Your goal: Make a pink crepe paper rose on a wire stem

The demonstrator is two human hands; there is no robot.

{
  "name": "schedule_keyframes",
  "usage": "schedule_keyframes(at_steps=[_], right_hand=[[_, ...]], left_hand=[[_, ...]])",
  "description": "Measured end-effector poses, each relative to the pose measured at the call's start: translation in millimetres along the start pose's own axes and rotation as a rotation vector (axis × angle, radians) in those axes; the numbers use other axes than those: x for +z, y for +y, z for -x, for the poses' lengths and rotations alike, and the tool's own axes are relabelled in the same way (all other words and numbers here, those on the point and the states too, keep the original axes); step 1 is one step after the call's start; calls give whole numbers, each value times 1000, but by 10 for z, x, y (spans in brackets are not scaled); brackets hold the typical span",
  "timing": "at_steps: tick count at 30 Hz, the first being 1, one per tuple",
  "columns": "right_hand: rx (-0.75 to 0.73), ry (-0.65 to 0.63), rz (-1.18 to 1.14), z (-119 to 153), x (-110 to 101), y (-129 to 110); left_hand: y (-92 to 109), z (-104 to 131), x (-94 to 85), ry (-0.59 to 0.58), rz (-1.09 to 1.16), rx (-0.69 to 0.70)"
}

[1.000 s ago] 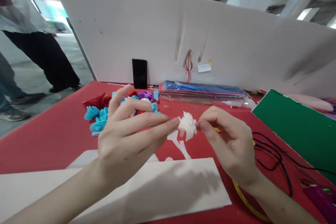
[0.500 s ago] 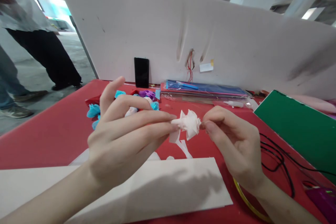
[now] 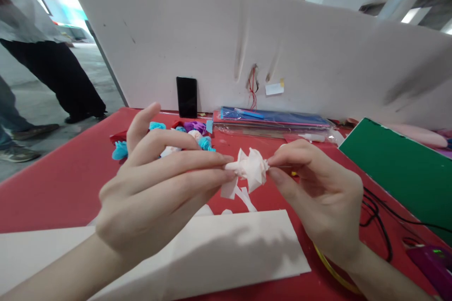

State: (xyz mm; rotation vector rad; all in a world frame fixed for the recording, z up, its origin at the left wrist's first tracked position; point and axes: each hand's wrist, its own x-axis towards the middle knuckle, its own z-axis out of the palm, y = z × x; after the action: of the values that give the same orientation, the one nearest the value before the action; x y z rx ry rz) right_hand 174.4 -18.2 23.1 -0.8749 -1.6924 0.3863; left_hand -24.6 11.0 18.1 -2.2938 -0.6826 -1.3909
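A pale pink paper flower [image 3: 254, 169] is held sideways in mid-air between my two hands. My left hand [image 3: 165, 183] pinches its narrow twisted end between the fingertips, the other fingers raised. At the opposite end, the thumb and forefinger of my right hand [image 3: 318, 188] close on the tip of the petals. A thin line like a stick or wire shows inside the right hand, too faint to make out. Below the flower lie pale paper strips [image 3: 246, 199]. A white board or sheet [image 3: 226, 249] is under my forearms.
Blue, purple, red and white crumpled flowers [image 3: 196, 128] lie behind my left hand on the red table [image 3: 52, 188]. A black phone [image 3: 187, 97] leans on the white partition. Plastic-wrapped sheets [image 3: 278, 120], a green board [image 3: 399, 174], black cable [image 3: 379, 225] and purple device [image 3: 427, 263] are rightward. People stand far left.
My right fingers have moved in closer against the flower's tip, and the hand has turned slightly. The left hand keeps its pinch. The whole view has shifted a little.
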Motion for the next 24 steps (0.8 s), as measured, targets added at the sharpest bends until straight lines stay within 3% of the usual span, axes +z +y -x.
schedule_keyframes(at_steps=[4,15,21,24], right_hand=[[-3,8,2,0,3,-4],[-4,13,26,2,2,-10],[18,-53,22,-20,-19,-17],[50,-83,27,-26,-4,-39]], left_hand=[[-14,-2,-9,-3,-17,62],[-17,3,-15,19,8,70],[0,-24,20,20,-22,84],[7,-19,56,80,79,-106]])
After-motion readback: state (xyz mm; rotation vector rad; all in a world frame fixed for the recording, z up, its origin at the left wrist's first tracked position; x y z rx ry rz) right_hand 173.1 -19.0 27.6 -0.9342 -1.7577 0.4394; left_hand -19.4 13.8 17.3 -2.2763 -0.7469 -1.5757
